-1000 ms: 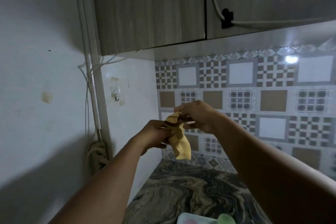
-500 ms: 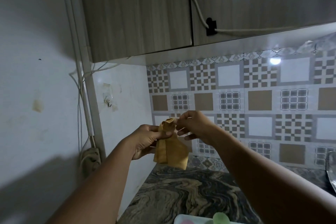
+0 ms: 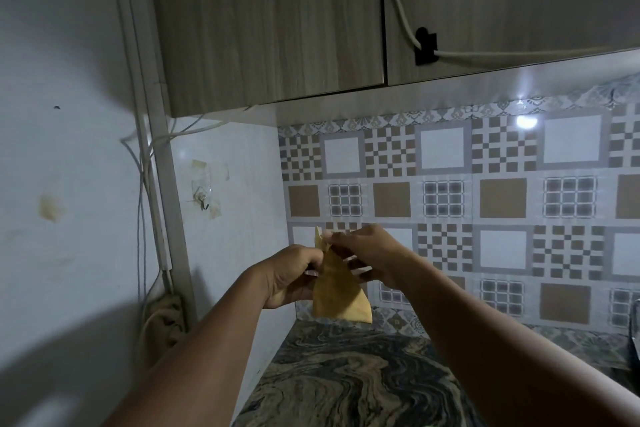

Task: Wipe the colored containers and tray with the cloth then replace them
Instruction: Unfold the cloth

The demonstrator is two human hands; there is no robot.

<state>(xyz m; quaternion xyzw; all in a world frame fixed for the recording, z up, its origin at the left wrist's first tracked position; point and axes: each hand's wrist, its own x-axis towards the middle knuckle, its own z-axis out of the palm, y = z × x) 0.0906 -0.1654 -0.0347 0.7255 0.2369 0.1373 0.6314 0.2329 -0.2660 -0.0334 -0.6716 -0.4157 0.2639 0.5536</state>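
Yellow-tan cloth (image 3: pixel 337 291) hangs in the middle of the frame, held up in the air between both hands above the far end of the dark marbled surface (image 3: pixel 346 378). The left hand (image 3: pixel 289 276) has its grip closed on the cloth's left edge, fingers curled onto the fabric. The right hand (image 3: pixel 372 251) takes the top corner in a narrow pinch grip, with its other fingers spread loosely behind. The cloth falls in a rough triangle in front of the patterned tiles (image 3: pixel 502 201), and its lower edge hangs clear of the surface.

The containers and tray are outside the frame, so how much has been wiped cannot be told. The step in hand looks like arranging the cloth, opening or refolding it, rather than wiping. A small hook (image 3: pixel 203 200) sits on the white wall (image 3: pixel 242 236) at middle left, well apart from the cloth. Whether the cloth is meant for it is unclear.

If wiping remains, the next move calls for bunching the cloth into one hand as a pad. The gaze must then drop to the surface, and the other hand must be freed to steady each container.
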